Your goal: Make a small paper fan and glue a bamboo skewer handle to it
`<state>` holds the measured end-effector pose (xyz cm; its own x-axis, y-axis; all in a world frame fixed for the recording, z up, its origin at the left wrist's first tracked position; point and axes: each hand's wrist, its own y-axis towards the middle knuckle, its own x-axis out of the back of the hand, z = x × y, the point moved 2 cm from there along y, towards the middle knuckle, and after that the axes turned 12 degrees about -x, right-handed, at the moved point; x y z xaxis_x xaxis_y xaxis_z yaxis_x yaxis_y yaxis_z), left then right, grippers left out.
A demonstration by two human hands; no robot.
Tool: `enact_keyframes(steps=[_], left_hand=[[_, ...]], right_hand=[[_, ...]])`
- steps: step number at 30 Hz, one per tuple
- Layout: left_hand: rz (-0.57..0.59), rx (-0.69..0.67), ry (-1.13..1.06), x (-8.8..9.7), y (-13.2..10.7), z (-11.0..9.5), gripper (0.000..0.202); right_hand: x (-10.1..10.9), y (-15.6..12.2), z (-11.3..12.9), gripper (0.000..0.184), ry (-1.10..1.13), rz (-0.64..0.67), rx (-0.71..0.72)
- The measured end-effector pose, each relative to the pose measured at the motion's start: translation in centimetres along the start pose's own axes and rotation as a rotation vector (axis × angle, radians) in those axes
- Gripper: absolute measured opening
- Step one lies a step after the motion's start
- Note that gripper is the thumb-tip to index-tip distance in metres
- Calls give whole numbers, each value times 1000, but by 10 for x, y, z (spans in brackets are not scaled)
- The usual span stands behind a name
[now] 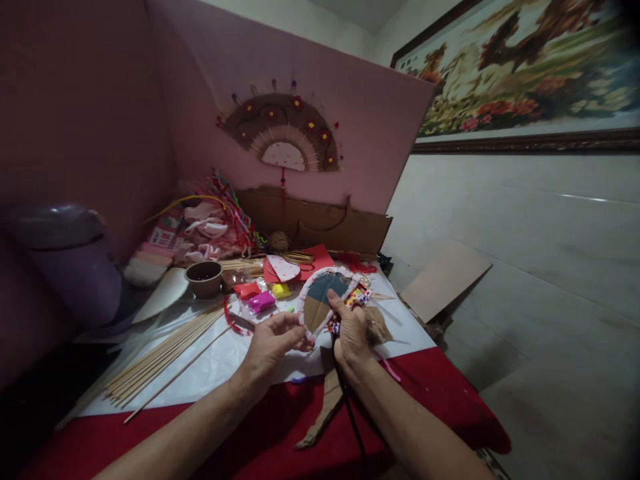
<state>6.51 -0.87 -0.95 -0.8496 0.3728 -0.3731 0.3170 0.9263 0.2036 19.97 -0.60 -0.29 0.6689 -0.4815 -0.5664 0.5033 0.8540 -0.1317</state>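
Above a craft table draped in a red cloth [280,433], seen from the head camera, a person holds a cardboard fan piece [323,301] edged in pale pink trim, raised just over a white sheet [220,363] near the middle of the table. The left hand [273,341] pinches the piece's lower left edge between thumb and fingers. The right hand [351,333] is closed on its right edge, thumb pressed against the face. A black cord [350,407] hangs down below the right wrist; where it is attached cannot be told.

To the left of the hands lies a bundle of bamboo sticks [165,353], fanned across the sheet. Behind it stands a brown bowl [204,279], with packets of magenta clay [261,302] and yellow clay [281,290] between the bowl and the fan piece. Coloured pipe cleaners [231,207] are heaped at the back left. A finished brown fan [285,130], dotted with small flowers, hangs on the pink board [380,127] behind the table. Off the table's right side, a cardboard sheet [445,277] lies on the floor beneath a framed painting [525,67].
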Motion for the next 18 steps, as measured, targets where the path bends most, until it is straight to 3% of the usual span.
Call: enact_keyframes(steps=[6, 18], left_hand=[[51, 23, -71, 3, 1, 3, 24], [-18, -5, 22, -6, -1, -2, 31]], right_hand=[[0, 0, 0, 37, 16, 13, 7], [0, -4, -1, 35, -51, 6, 80]])
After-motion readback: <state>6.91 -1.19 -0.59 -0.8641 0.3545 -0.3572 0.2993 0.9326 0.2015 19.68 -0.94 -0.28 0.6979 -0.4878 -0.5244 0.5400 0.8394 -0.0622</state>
